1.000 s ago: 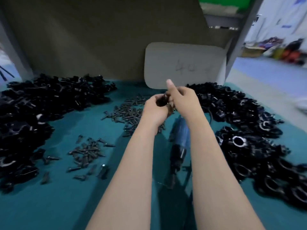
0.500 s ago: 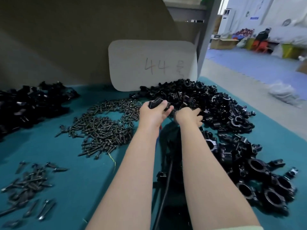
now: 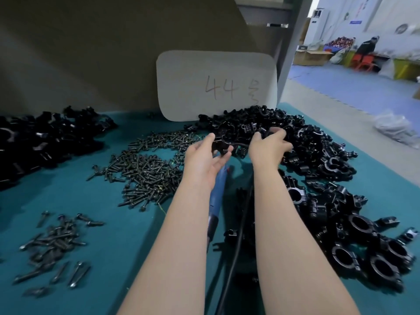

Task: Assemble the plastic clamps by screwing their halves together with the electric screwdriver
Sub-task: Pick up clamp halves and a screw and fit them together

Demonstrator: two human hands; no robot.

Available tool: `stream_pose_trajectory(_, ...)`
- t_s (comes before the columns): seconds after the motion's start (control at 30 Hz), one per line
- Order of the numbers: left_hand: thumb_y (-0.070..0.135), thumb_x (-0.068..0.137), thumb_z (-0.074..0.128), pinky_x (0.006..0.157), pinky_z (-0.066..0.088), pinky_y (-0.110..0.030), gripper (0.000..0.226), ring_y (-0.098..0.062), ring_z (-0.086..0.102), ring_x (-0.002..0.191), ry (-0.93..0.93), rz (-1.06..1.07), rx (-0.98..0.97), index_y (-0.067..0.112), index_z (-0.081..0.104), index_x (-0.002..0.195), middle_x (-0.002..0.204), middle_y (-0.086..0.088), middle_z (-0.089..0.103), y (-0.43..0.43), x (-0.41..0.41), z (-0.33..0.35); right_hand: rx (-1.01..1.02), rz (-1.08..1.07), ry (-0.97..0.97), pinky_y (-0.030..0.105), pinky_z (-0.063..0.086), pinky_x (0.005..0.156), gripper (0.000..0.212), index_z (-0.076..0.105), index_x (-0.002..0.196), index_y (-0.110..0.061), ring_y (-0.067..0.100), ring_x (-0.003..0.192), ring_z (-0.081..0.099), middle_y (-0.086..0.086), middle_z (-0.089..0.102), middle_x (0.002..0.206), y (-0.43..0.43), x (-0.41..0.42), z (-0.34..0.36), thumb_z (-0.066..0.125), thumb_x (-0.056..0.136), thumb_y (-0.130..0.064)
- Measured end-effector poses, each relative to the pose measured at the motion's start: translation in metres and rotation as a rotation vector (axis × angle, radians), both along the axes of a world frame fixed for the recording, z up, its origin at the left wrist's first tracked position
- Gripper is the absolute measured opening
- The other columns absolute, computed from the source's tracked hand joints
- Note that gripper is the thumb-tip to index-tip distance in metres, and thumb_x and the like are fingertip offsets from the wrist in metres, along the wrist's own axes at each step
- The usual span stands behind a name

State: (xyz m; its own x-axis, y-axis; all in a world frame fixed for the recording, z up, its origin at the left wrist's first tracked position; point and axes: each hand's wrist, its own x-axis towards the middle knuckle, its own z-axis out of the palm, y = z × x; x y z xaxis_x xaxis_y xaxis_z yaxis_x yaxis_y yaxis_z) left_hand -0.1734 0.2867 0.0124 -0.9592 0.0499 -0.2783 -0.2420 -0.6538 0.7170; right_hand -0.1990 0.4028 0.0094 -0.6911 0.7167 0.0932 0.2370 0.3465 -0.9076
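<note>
Work surface: teal mat (image 3: 95, 226), with all stock lying loose on it in heaps. Left hand (image 3: 204, 160), centre of frame, is turned palm-inward, with thumb and curled fingers holding a black clamp half (image 3: 221, 142) just above the mat. Right hand (image 3: 269, 148), just to its right, reaches onto the right heap of clamp parts (image 3: 313, 146). Its fingers curl down over the heap and are blurred, so I cannot tell whether a part is pinched. Electric screwdriver (image 3: 215, 201), blue body, lies on the mat between the two forearms, its upper end hidden under the left wrist. A black cable (image 3: 235, 253) runs beside it to the bottom edge. Large screw pile (image 3: 147, 171) sits left of centre, near the left hand but apart from it. A smaller scatter of screws (image 3: 54, 242) lies at lower left, well apart from the large pile. Left heap of black parts (image 3: 45, 137) fills the left edge at mid-height. Closed clamps with round bores (image 3: 361, 226) lie at lower right, joining the lower end of the right heap. White card (image 3: 216, 87) marked "44" stands upright at top centre against a brown backboard (image 3: 91, 53), its lower edge touching the right heap. Upper right shows an aisle with blue flooring (image 3: 354, 87), the far end blurred
</note>
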Motion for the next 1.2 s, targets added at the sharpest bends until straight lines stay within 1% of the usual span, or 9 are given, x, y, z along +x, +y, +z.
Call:
stream_pose_trajectory(0.17, 0.015, 0.101, 0.047, 0.068, 0.060, -0.023, 0.014, -0.033, 0.065, 0.104, 0.018, 0.129, 0.031, 0.008, 0.059, 0.099, 0.138, -0.019, 0.044, -0.031, 0.018, 0.008, -0.314, 0.320, 0.276, 0.035, 0.058, 0.080, 0.018, 0.053, 0.107, -0.016, 0.016, 0.069, 0.065, 0.000, 0.055, 0.093, -0.032, 0.023, 0.029, 0.049, 0.093, -0.005)
stream_pose_trajectory(0.33, -0.001, 0.097, 0.050, 0.063, 0.057, -0.016, 0.011, -0.021, 0.065, 0.089, 0.096, 0.192, 0.075, 0.004, 0.059, 0.093, 0.108, -0.016, 0.061, -0.080, 0.055, 0.003, -0.419, 0.635, 0.202, 0.035, 0.057, 0.073, 0.011, 0.059, 0.100, -0.016, 0.015, 0.060, 0.059, 0.002, 0.059, 0.083, -0.094, 0.056, 0.022, 0.056, 0.092, -0.009)
stream_pose_trajectory(0.53, 0.010, 0.097, 0.055, 0.050, 0.053, -0.019, 0.011, -0.011, 0.067, 0.052, 0.063, 0.387, -0.137, 0.012, 0.058, 0.086, 0.070, -0.007, 0.068, -0.119, 0.088, -0.020, -0.360, 0.742, 0.172, 0.049, 0.048, 0.093, 0.028, 0.062, 0.105, -0.027, 0.019, 0.085, 0.059, 0.002, 0.062, 0.101, -0.143, 0.079, -0.005, 0.045, 0.096, -0.007)
stream_pose_trajectory(0.67, 0.025, 0.092, 0.064, 0.071, 0.056, -0.033, 0.014, -0.022, 0.066, 0.077, 0.000, 0.513, -0.427, 0.019, 0.059, 0.080, 0.089, -0.011, 0.069, -0.124, 0.087, -0.035, -0.191, 0.891, 0.151, 0.043, 0.041, 0.106, 0.031, 0.059, 0.126, -0.021, 0.017, 0.120, 0.054, 0.001, 0.060, 0.127, -0.151, 0.085, -0.024, 0.055, 0.095, -0.022)
stream_pose_trajectory(0.8, 0.040, 0.091, 0.062, 0.081, 0.051, -0.040, 0.019, -0.022, 0.061, 0.082, 0.051, 0.558, -0.554, 0.025, 0.056, 0.080, 0.092, -0.007, 0.067, -0.123, 0.085, -0.039, -0.061, 0.944, 0.104, 0.043, 0.045, 0.103, 0.040, 0.058, 0.128, -0.019, 0.019, 0.118, 0.056, 0.002, 0.060, 0.127, -0.152, 0.083, -0.033, 0.064, 0.089, -0.028)
stream_pose_trajectory(0.93, 0.037, 0.101, 0.044, 0.068, 0.044, -0.022, 0.022, -0.014, 0.060, 0.089, 0.202, 0.548, -0.822, 0.033, 0.057, 0.117, 0.084, 0.016, 0.057, -0.120, 0.084, -0.040, -0.146, 0.808, 0.149, 0.041, 0.051, 0.095, 0.019, 0.065, 0.105, -0.024, 0.019, 0.105, 0.062, 0.004, 0.066, 0.116, -0.155, 0.079, -0.035, 0.060, 0.090, -0.012)
stream_pose_trajectory(1.0, 0.029, 0.101, 0.045, 0.073, 0.045, -0.023, 0.036, -0.014, 0.062, 0.092, 0.271, 0.383, -0.949, 0.036, 0.048, 0.136, 0.095, 0.008, 0.066, -0.118, 0.082, -0.044, -0.161, 0.718, 0.167, 0.038, 0.049, 0.097, 0.023, 0.067, 0.104, -0.021, 0.019, 0.105, 0.062, 0.005, 0.067, 0.115, -0.152, 0.077, -0.036, 0.056, 0.091, -0.005)
stream_pose_trajectory(1.1, 0.017, 0.098, 0.051, 0.086, 0.049, -0.028, 0.038, -0.019, 0.065, 0.098, 0.259, 0.198, -0.831, 0.036, 0.048, 0.131, 0.113, -0.005, 0.069, -0.117, 0.080, -0.045, -0.175, 0.708, 0.158, 0.039, 0.047, 0.100, 0.026, 0.066, 0.112, -0.017, 0.019, 0.107, 0.061, 0.003, 0.066, 0.115, -0.148, 0.077, -0.037, 0.054, 0.093, -0.006)
stream_pose_trajectory(1.2, 0.008, 0.096, 0.053, 0.069, 0.055, -0.023, 0.025, -0.013, 0.070, 0.073, 0.188, 0.225, -0.465, 0.030, 0.047, 0.105, 0.086, -0.005, 0.072, -0.122, 0.079, -0.042, -0.358, 0.759, 0.196, 0.031, 0.053, 0.084, 0.025, 0.067, 0.099, -0.023, 0.009, 0.078, 0.065, -0.004, 0.068, 0.090, -0.146, 0.079, -0.032, 0.049, 0.095, -0.007)
